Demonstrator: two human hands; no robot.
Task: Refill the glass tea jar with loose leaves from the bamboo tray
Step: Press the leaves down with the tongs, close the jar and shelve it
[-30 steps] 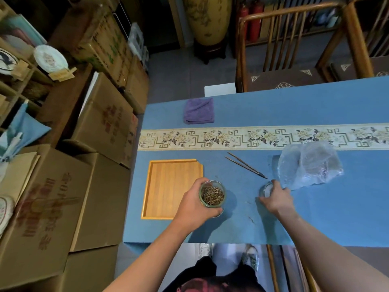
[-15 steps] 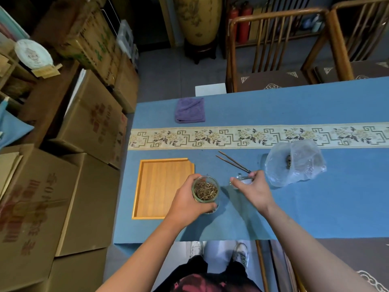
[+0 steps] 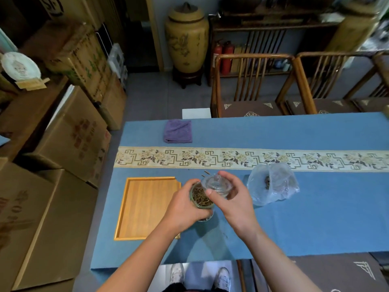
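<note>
- The left hand (image 3: 185,205) is wrapped round the jar (image 3: 201,199), holding it just above the blue counter (image 3: 315,218), right beside the tray's near right corner.
- The jar is well filled with leaves (image 3: 201,198); its mouth is open on the left side.
- The right hand (image 3: 233,199) has the glass lid (image 3: 216,183) pinched between thumb and fingers, grip closed on its rim, knob upward.
- The lid sits tilted at the jar's far right edge, partly over the mouth; whether it touches the rim I cannot tell.
- The tray (image 3: 147,207) lies to the left and looks bare, so the filling seems finished and the closing step is in hand.
- Next move, as I judge it: level the lid, centre it over the mouth and lower it straight, while the left hand steadies the jar.
- Any leaves poking above the rim may stop the lid from seating.
- A clear bag (image 3: 273,184) lies to the right and a purple cloth (image 3: 178,131) at the far side, both well apart from the hands.
</note>
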